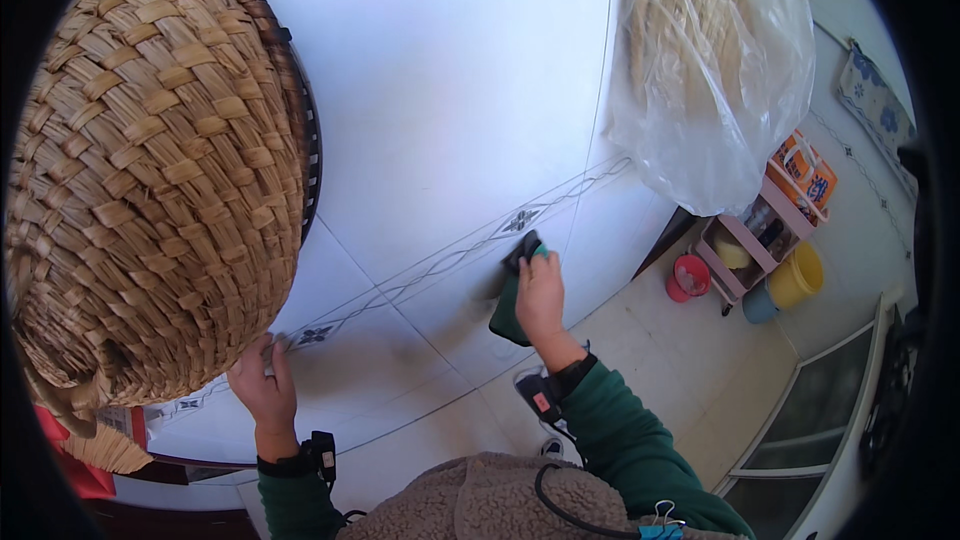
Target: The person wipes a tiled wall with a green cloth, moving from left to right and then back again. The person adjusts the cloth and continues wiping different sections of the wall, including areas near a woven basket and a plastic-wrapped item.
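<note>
My right hand (541, 292) grips a dark green and black handled tool (511, 311), possibly a brush or scraper, against the white tiled surface (450, 127). Part of its flat green body shows to the left of my fingers. On the left, a large woven straw basket or lid (157, 165) rests on a dark-rimmed round tray (310, 142). My left hand (262, 382) is at the basket's lower right edge, thumb and fingers apart; its fingertips are partly hidden there, and whether it grips the edge I cannot tell.
A round woven item in a clear plastic bag (712, 75) lies at the surface's right end. Beyond it stand a pink rolling cart (739, 259), a red bucket (688, 277) and a yellow bucket (796, 271). A glass-paned door or cabinet (814, 405) is at lower right.
</note>
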A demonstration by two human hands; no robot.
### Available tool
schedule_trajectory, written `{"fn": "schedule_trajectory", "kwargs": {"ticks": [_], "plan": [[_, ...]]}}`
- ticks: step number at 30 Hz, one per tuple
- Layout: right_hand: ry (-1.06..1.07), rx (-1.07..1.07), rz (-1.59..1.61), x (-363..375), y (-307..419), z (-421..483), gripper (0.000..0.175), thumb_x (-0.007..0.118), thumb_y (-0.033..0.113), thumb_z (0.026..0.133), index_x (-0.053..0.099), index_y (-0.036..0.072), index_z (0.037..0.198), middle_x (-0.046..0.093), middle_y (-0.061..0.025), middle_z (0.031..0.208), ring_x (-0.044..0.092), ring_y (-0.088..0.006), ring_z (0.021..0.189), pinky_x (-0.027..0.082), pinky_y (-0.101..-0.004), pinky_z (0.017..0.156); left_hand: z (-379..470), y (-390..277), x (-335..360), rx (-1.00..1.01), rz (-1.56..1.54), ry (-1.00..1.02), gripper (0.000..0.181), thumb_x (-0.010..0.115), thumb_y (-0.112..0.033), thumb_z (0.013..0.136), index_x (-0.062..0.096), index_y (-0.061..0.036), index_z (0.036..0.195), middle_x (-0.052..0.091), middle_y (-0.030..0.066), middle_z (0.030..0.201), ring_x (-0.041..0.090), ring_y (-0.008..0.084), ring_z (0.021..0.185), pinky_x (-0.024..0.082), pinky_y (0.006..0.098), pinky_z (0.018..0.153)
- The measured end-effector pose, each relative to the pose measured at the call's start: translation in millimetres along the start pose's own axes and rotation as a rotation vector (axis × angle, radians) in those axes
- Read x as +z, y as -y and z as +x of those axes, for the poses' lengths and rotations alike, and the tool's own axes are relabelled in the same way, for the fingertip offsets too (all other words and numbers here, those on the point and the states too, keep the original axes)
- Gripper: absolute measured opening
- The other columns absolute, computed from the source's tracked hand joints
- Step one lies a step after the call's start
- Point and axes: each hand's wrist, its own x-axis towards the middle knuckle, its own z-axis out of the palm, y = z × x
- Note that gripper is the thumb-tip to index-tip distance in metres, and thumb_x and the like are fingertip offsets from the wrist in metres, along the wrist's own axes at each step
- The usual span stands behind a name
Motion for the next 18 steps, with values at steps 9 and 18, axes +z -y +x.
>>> {"fn": "schedule_trajectory", "kwargs": {"ticks": [9, 18], "plan": [[-0.008, 0.012, -0.004, -7.4, 0.6, 8.2, 0.017, 0.057, 0.014, 0.093, 0.051, -0.002, 0.09, 0.05, -0.0221, 0.096, 0.054, -0.0453, 0.08, 0.046, -0.0509, 0.068, 2.9, -2.1, -2.7, 0.095, 0.032, 0.032, 0.011, 0.063, -0.001, 0.084, 0.06, 0.0027, 0.094, 0.052, 0.014, 0.092, 0.055, 0.0294, 0.087, 0.047, 0.0345, 0.075], [0.135, 0.046, -0.018, -7.8, 5.8, 4.3, 0.015, 0.055, 0.011, 0.093, 0.051, -0.003, 0.091, 0.05, -0.0239, 0.095, 0.053, -0.0454, 0.08, 0.044, -0.0519, 0.068, 3.4, -6.1, -4.6, 0.06, 0.032, 0.047, 0.013, 0.063, -0.003, 0.083, 0.06, 0.0023, 0.095, 0.052, 0.0146, 0.092, 0.054, 0.0302, 0.085, 0.046, 0.0356, 0.075]]}}
